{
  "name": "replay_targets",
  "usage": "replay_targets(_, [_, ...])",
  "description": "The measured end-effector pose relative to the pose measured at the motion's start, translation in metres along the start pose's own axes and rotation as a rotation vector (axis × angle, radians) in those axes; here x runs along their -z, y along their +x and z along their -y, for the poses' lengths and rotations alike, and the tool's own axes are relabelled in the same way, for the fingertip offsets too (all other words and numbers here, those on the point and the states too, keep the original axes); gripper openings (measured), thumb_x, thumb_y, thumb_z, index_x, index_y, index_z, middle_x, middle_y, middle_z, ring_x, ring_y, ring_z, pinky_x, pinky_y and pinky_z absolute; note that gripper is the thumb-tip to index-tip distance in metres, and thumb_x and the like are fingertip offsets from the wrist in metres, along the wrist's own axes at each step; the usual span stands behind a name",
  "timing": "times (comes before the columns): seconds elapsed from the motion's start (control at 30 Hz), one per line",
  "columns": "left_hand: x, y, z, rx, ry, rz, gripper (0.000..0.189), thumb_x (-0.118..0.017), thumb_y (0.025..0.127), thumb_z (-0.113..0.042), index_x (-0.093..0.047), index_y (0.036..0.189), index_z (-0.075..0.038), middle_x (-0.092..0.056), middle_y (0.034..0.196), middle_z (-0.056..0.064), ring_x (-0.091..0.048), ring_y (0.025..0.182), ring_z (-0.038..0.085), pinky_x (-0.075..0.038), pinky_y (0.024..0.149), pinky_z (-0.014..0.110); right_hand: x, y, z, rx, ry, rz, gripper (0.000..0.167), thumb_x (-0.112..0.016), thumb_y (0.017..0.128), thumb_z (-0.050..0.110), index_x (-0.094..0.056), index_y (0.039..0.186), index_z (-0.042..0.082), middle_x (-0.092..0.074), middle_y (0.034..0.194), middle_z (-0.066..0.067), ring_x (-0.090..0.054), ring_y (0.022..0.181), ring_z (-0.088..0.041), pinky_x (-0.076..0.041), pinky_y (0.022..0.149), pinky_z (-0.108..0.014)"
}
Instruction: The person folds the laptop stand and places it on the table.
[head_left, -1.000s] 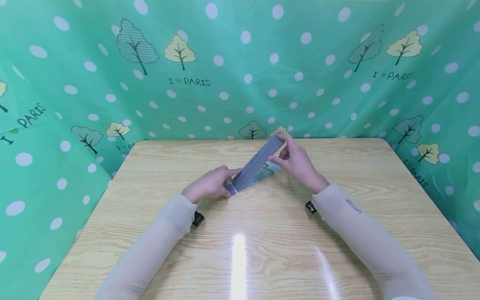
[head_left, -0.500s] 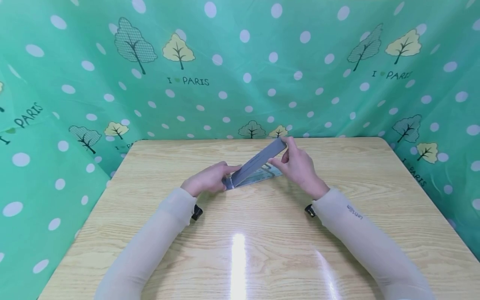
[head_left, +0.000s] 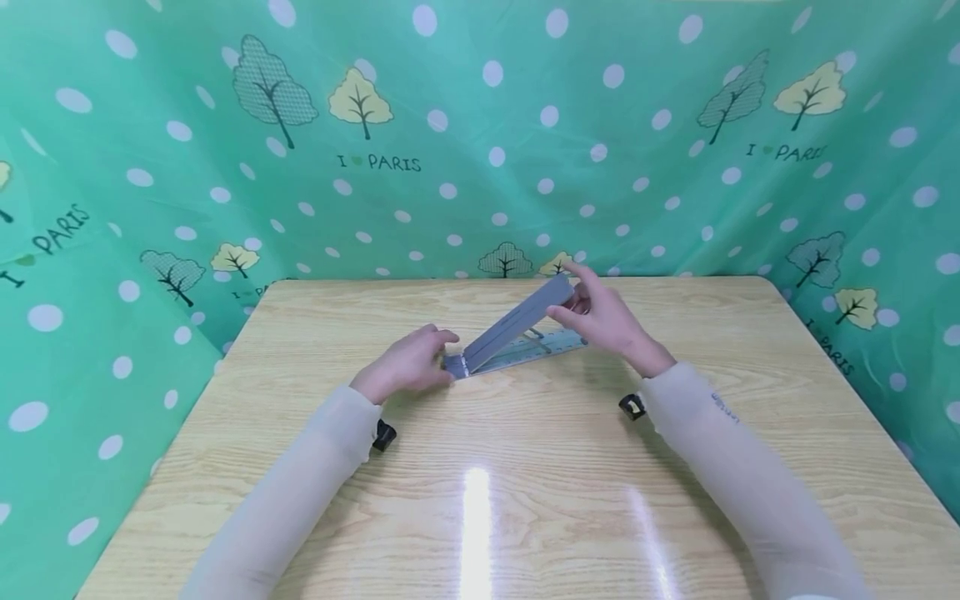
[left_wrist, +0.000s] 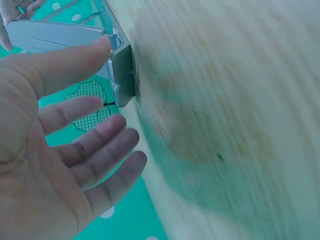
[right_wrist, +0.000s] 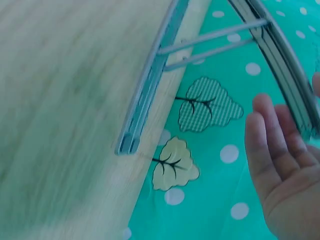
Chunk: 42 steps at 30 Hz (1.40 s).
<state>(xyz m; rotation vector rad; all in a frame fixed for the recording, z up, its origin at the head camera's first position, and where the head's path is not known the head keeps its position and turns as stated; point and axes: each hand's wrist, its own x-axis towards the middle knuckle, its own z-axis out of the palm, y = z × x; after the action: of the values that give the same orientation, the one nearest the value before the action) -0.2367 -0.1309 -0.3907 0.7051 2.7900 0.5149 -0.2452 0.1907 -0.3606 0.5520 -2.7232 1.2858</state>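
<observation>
Grey folding stand [head_left: 517, 321] propped open, far-middle of desk [head_left: 555, 500]. Left hand [head_left: 408, 360] by left end, fingers spread; right hand [head_left: 606, 321] around raised right end, fingers parted, contact unclear. Likely setting angle; next probably calls for gentle release.

The left forearm [head_left: 296, 492] slants in from the lower left of the frame, the right forearm [head_left: 742, 475] from the lower right; near the centre, the left hand [head_left: 405, 362] spreads loosely, the right hand [head_left: 609, 325] with thumb and index apart
</observation>
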Motion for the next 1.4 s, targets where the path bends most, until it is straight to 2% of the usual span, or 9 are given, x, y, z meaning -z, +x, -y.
replay_targets(0.17, [0.001,-0.005,0.002,0.038,0.026,-0.027,0.061,-0.08,0.074,-0.028,-0.059,0.128,-0.007,-0.057,0.107,0.009,-0.052,0.086,0.021,-0.047,0.076,0.035,0.007,0.004,-0.004,-0.015,0.043,0.057,0.073,-0.067,0.088,0.039,-0.031,0.149,0.021,-0.065,0.091,-0.007,-0.063,0.078,-0.019,-0.052,0.071,-0.038])
replay_targets(0.47, [-0.002,-0.002,0.002,0.055,0.069,-0.033,0.047,-0.08,0.076,-0.03,-0.068,0.114,-0.006,-0.059,0.098,0.005,-0.051,0.082,0.019,-0.047,0.073,0.035,0.005,0.005,-0.011,-0.025,0.066,0.051,0.07,-0.068,0.088,0.037,-0.034,0.147,0.021,-0.066,0.093,-0.008,-0.064,0.078,-0.019,-0.054,0.072,-0.036])
replay_targets(0.67, [-0.004,-0.001,0.001,0.073,0.054,-0.041,0.046,-0.08,0.076,-0.029,-0.068,0.113,-0.006,-0.059,0.099,0.006,-0.05,0.082,0.02,-0.045,0.069,0.033,0.006,0.005,-0.012,-0.039,0.122,0.04,0.069,-0.069,0.088,0.032,-0.035,0.147,0.021,-0.065,0.094,-0.011,-0.064,0.079,-0.021,-0.055,0.069,-0.037])
replay_targets(0.87, [-0.002,0.0,0.0,0.111,-0.003,-0.028,0.047,-0.078,0.076,-0.026,-0.067,0.116,-0.006,-0.061,0.097,0.005,-0.052,0.076,0.019,-0.044,0.064,0.031,0.005,0.003,-0.013,-0.053,0.137,0.038,0.069,-0.07,0.087,0.032,-0.036,0.146,0.021,-0.065,0.094,-0.012,-0.065,0.078,-0.023,-0.055,0.068,-0.037])
replay_targets(1.07, [0.0,0.003,0.002,0.149,-0.037,-0.019,0.047,-0.077,0.077,-0.025,-0.066,0.12,-0.009,-0.061,0.087,0.002,-0.053,0.073,0.019,-0.044,0.062,0.031,0.003,-0.001,-0.013,-0.051,0.201,0.019,0.068,-0.073,0.085,0.028,-0.039,0.143,0.017,-0.064,0.091,-0.015,-0.065,0.079,-0.033,-0.054,0.071,-0.05])
replay_targets(1.17, [0.001,0.006,0.003,0.165,-0.041,-0.015,0.047,-0.076,0.078,-0.024,-0.065,0.121,-0.01,-0.06,0.085,0.001,-0.053,0.071,0.019,-0.044,0.061,0.031,0.002,-0.002,-0.013,-0.057,0.232,0.001,0.066,-0.074,0.085,0.025,-0.041,0.141,0.017,-0.064,0.09,-0.016,-0.065,0.077,-0.034,-0.053,0.071,-0.054])
replay_targets(1.4, [0.003,0.013,0.006,0.196,-0.052,-0.015,0.048,-0.074,0.077,-0.019,-0.064,0.124,-0.012,-0.062,0.086,0.002,-0.055,0.072,0.019,-0.045,0.063,0.032,-0.003,-0.008,-0.008,-0.097,0.229,-0.02,0.069,-0.075,0.082,0.034,-0.04,0.139,0.014,-0.062,0.091,-0.014,-0.063,0.078,-0.032,-0.054,0.068,-0.047])
